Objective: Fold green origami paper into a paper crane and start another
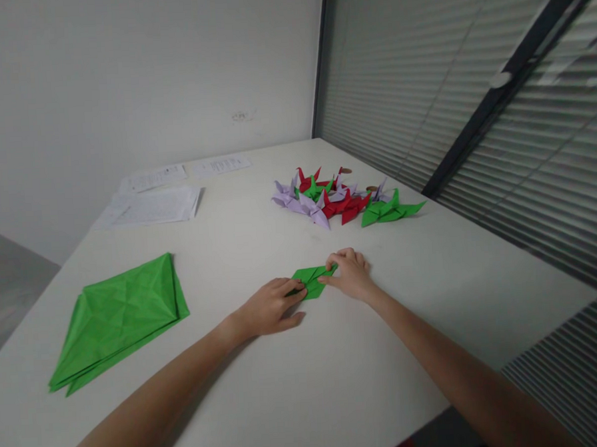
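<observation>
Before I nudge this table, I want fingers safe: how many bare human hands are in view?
2: the left hand rests on the left part of the small folded green paper; the right hand pinches its right end.

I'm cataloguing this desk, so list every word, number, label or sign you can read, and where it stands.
None can be read.
Right back sheet: printed lines, too small.
Left back sheet: print, too small.
Front sheets: faint marks, unreadable.
Wall mark: too blurred to tell if it's writing.

print [224, 164] on papers [165, 205] seems too small to read.
</observation>
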### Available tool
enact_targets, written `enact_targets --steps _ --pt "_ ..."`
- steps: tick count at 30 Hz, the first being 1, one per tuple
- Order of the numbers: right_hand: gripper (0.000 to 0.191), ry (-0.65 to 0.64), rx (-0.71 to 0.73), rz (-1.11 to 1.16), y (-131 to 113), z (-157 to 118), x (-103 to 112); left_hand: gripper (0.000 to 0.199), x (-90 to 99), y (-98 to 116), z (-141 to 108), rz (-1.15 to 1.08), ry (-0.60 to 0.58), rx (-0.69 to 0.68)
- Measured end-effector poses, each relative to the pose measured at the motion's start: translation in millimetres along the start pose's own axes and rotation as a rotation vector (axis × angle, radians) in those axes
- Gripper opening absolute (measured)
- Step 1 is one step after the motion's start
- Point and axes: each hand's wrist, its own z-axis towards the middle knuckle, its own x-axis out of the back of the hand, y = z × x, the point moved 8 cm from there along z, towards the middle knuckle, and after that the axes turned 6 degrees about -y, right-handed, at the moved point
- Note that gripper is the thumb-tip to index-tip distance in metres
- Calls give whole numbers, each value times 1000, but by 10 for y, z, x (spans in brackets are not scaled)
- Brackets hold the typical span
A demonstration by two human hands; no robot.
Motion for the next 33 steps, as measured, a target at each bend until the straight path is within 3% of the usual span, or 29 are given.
enact_targets --steps 2,4,7,9,16,24,28,33 --pt "16 27 97 49 -90 -14 51 40 10 1 -6 2 10 4" --pt "5 22 298 136 -266 -52 91 41 21 -2 -10 5 21 10" --pt "13 -62 619 232 -548 -186 82 41 18 6 -1 6 13 5" --pt "18 -125 727 183 -665 -278 27 40 5 15 12 3 1 3" --pt "16 -188 716 -165 -773 -423 -37 50 -43 35 17 20 -7 12" --pt "11 -170 801 -83 -729 -403 -1 46 -8 1 17 -67 9 -29" --pt "20 -133 854 -77 -698 -379 -16 37 38 -72 8 -127 91 31" --pt "18 -87 910 -151 -737 -407 -28 33 38 -106 -6 -101 141 80"
